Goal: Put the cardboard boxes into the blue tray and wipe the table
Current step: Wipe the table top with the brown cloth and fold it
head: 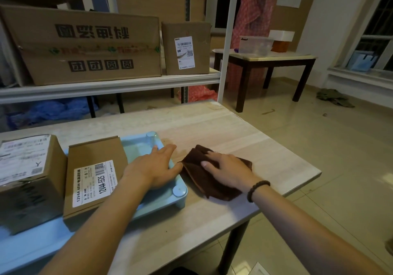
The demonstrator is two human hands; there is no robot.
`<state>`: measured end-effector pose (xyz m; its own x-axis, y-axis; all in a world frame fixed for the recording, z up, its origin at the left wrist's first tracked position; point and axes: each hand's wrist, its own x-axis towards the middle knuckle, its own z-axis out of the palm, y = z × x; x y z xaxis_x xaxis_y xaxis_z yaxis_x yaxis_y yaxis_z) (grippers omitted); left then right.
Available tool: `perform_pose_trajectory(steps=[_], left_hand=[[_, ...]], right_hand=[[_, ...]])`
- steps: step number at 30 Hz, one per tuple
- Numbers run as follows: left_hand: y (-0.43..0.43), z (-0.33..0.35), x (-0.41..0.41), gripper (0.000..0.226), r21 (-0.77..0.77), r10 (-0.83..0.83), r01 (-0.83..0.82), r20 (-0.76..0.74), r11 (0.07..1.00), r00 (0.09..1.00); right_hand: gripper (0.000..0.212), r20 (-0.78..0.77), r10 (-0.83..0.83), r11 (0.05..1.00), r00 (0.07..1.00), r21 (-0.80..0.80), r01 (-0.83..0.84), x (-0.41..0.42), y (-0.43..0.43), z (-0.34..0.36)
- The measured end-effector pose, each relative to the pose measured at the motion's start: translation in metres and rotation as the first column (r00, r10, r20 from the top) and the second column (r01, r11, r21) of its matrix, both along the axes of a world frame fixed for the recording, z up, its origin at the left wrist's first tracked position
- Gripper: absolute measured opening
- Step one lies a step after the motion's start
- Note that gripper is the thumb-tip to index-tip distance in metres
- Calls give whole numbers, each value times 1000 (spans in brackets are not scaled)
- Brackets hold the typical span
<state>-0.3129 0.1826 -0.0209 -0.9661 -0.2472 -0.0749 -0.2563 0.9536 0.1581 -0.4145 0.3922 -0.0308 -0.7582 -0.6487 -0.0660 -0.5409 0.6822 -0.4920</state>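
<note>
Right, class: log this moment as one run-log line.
stage: wipe | cardboard boxes: two in blue tray | left hand: flat on tray edge | right hand: pressing brown cloth on table

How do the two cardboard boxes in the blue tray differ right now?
The left box is bulkier and taller; the right box is slimmer. The left box's shipping label covers its top; the right box's reads 12V4A 48W. Both are brown cardboard in the blue tray.
</note>
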Motion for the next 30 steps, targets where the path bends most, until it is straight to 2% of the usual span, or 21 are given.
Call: perform_pose_trajectory(steps=[1,2,3,5,6,8,9,11,14,15,17,19,20,22,23,25,26,30], left_hand=[[0,0,1,67,4,1,-1,-7,1000,1000],[0,0,1,67,8,3,-3,-12,1000,1000],[0,1,1,66,14,3,-3,-17,1000,1000],[-1,1,1,67,20,4,-3,-21,1000,1000],[-1,1,1,67,19,3,-3,-16,1000,1000],[-2,1,2,68,18,6,-5,-9,1000,1000],[-2,1,3,67,17,4,-4,-10,1000,1000],[0,1,4,66,15,-4,5,-6,1000,1000],[3,5,6,65,24,-22,22,1,999,1000],[4,6,6,65,-1,-34,34,14,999,999],[6,16,5,71,-154,-84,87,24,984,996],[12,32,-3,77,-214,-128,111,-65,970,990],[16,41,-8,78,-155,-127,104,-151,983,980],[27,56,-19,76,163,-39,91,-299,982,953],[31,61,-22,75,371,30,96,-320,924,947],[34,65,-26,74,704,165,86,-281,705,946],[33,63,-27,68,793,208,75,-249,605,946],[28,63,-25,23,893,331,123,-284,432,900]], right_hand=[[54,120,-37,996,992,-74,46,-4,2,6],[59,174,-89,984,981,-138,114,-7,3,10],[61,131,-151,970,980,-170,172,-12,4,12],[54,-88,-261,964,961,-77,255,-24,8,16],[51,-132,-282,958,950,22,287,-28,10,17],[43,-47,-300,938,953,168,303,-33,13,18],[35,21,-301,939,953,179,293,-36,14,17],[22,90,-295,953,951,93,287,-36,15,22],[11,-11,-287,944,958,-172,281,-34,18,32],[10,-49,-264,935,963,-256,244,-33,18,38],[10,-86,-148,920,985,-377,106,-32,19,52],[9,-100,-47,888,994,-459,-4,-30,21,67],[8,-94,-16,865,995,-501,-33,-29,22,75],[5,-63,24,815,998,-577,-56,-27,22,85],[3,-49,38,793,998,-606,-60,-26,22,88],[3,-25,56,763,998,-644,-59,-26,20,94],[4,-3,59,752,998,-658,-47,-27,19,94],[3,122,60,683,991,-729,48,-32,21,99]])
